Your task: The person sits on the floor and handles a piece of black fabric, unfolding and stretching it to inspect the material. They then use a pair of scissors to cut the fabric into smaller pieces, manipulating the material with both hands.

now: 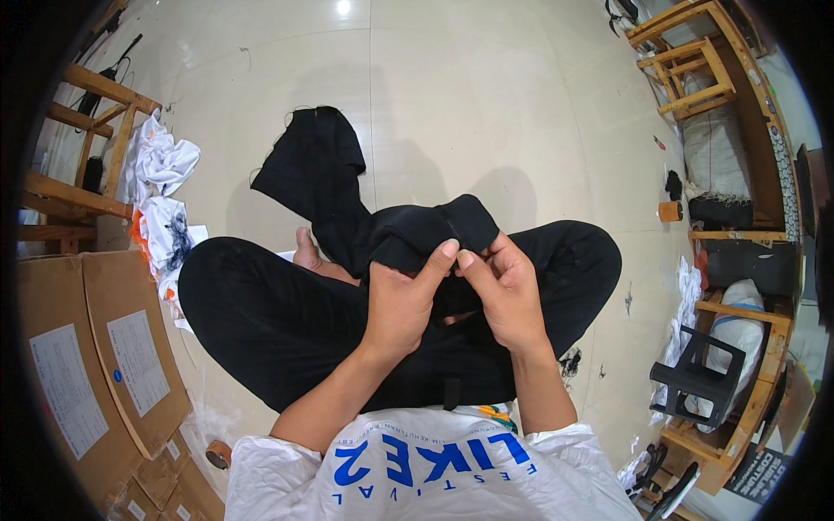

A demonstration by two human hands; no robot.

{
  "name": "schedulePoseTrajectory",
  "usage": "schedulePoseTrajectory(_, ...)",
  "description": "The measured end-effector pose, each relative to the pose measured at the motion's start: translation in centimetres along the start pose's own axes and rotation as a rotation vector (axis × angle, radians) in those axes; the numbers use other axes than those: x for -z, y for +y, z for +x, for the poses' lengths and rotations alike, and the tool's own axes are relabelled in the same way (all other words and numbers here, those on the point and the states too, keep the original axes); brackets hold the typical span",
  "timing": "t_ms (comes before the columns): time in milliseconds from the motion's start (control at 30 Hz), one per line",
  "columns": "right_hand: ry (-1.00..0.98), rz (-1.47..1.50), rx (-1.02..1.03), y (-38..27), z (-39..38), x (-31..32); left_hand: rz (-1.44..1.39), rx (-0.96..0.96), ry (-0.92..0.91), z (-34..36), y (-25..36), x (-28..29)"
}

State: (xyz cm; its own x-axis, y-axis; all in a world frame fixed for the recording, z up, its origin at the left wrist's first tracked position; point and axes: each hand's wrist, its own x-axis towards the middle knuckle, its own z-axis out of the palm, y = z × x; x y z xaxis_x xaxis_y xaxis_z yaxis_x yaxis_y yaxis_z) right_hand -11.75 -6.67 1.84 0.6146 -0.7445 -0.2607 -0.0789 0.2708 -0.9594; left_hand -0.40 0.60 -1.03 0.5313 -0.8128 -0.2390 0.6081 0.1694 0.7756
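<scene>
In the middle of the frame, our left hand [401, 300] and right hand [508, 291] pinch the black cloth [404, 230], fingers closed on it, thumbs close together.
</scene>
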Motion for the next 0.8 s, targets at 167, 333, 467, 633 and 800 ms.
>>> schedulePoseTrajectory(167, 0.029, -0.008, 0.002, 0.26, 0.08, 0.04, 0.037, -0.025, -0.004, -0.06, 0.03, -0.04)
schedulePoseTrajectory(333, 0.076, -0.030, -0.063, 0.71, 0.23, 0.22, 0.052, -0.032, 0.005, -0.14, 0.02, 0.08)
schedulePoseTrajectory(467, 0.050, 0.118, -0.060, 0.63, 0.28, 0.30, 0.071, -0.029, -0.007, -0.03, -0.01, 0.29)
schedulePoseTrajectory(633, 0.083, 0.028, -0.059, 0.19, -0.13, 0.09, 0.065, -0.029, 0.002, -0.16, -0.12, 0.16)
schedulePoseTrajectory(800, 0.090, -0.032, -0.002, 0.13, -0.23, -0.13, 0.058, -0.015, 0.010, -0.28, -0.08, 0.11)
